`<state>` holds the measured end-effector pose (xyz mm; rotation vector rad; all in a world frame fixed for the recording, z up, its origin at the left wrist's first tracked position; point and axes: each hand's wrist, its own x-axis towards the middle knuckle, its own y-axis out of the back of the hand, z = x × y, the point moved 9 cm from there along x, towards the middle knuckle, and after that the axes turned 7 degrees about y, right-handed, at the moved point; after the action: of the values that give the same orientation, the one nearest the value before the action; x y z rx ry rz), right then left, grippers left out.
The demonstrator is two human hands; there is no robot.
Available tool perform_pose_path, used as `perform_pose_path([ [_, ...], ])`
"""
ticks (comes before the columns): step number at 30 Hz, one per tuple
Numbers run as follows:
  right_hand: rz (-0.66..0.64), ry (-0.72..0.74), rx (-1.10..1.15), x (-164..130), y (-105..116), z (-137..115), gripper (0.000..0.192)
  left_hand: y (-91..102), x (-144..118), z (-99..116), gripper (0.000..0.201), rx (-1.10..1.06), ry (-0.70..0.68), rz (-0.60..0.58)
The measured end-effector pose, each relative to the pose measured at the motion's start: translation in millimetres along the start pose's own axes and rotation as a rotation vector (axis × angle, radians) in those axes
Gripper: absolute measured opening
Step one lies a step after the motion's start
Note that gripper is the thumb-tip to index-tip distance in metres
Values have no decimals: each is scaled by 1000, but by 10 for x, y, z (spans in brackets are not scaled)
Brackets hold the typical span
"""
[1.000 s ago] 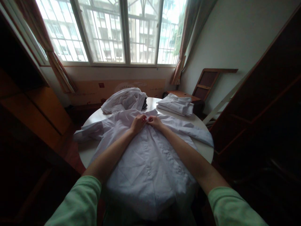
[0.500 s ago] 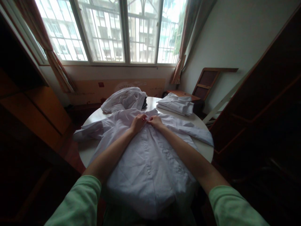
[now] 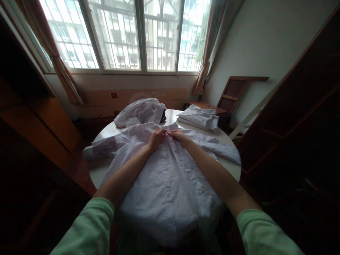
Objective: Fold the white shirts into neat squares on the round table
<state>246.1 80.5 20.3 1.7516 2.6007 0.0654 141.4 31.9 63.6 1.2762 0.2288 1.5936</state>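
A white long-sleeved shirt point(image 3: 156, 177) lies spread over a round white table point(image 3: 103, 132), its collar end away from me and its hem hanging over the near edge. Both sleeves stretch out to the sides. Near the collar, my left hand point(image 3: 157, 139) pinches the front edge of the shirt. My right hand point(image 3: 178, 136) grips the opposite front edge just beside it, fingertips almost meeting the left ones. Whatever small part sits between the fingertips is too small to make out. Below the hands the shirt's front edges run apart, with ruffled trim along them.
Behind the shirt, a crumpled heap of white cloth point(image 3: 142, 111) sits at the table's far left. A stack of folded white garments point(image 3: 198, 117) lies at the far right. Beyond stand a wooden chest point(image 3: 207, 107), a flat cardboard box point(image 3: 106, 101) and a barred window point(image 3: 119, 39).
My right hand has shifted slightly, its wrist a little to the right and its fingers straighter. The left hand and the shirt stay nearly in place.
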Motion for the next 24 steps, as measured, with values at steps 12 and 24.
perform_pose_path([
  [12,-26,17,-6,-14,-18,-31,12,-21,-15,-28,5,40,33,-42],
  [24,-83,92,-187,-56,-63,-120,24,-4,-26,28,7,98,47,-69],
])
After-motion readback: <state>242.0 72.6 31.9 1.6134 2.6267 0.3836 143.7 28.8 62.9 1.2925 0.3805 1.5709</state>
